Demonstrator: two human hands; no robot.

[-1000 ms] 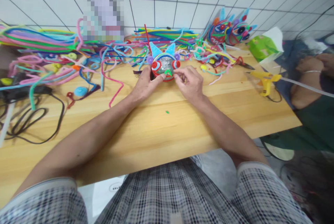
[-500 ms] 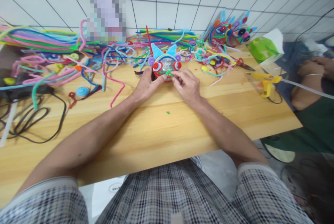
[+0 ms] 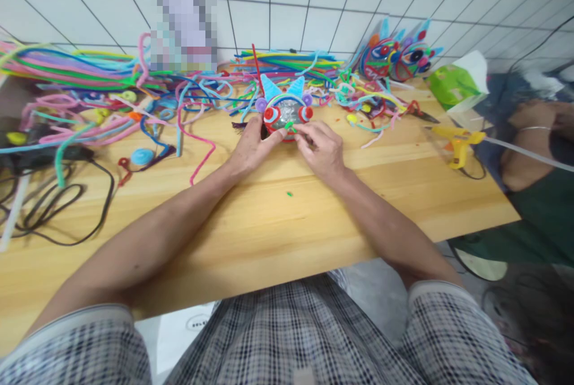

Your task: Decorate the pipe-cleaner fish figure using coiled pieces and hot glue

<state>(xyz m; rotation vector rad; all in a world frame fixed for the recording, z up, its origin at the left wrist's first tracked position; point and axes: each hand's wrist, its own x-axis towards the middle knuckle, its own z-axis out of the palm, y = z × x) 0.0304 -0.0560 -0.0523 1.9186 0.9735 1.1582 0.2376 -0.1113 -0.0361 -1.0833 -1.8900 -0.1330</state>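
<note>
A small craft mask (image 3: 291, 112) with blue pointed ears, red-and-white eyes and a shiny silver middle stands on the table before me. My left hand (image 3: 255, 147) grips its left side, the thumb reaching across the lower front. Against that lower front my right hand (image 3: 320, 149) pinches a small piece of green pipe cleaner (image 3: 290, 127), close to the left thumb's tip. Behind the mask a red stick (image 3: 256, 65) points upward. A green scrap (image 3: 289, 194) lies on the wood between my forearms.
Pipe cleaners (image 3: 89, 68) lie heaped along the wall. At the right are a yellow glue gun (image 3: 458, 143), scissors (image 3: 421, 111), a green packet (image 3: 451, 83) and two finished-looking masks (image 3: 381, 56). A black cord (image 3: 67, 211) coils at left. Another person's arm (image 3: 529, 146) rests beyond the table's right end.
Almost nothing differs. Both hands stay at the mask in the same grip, and the view has shifted very slightly.
</note>
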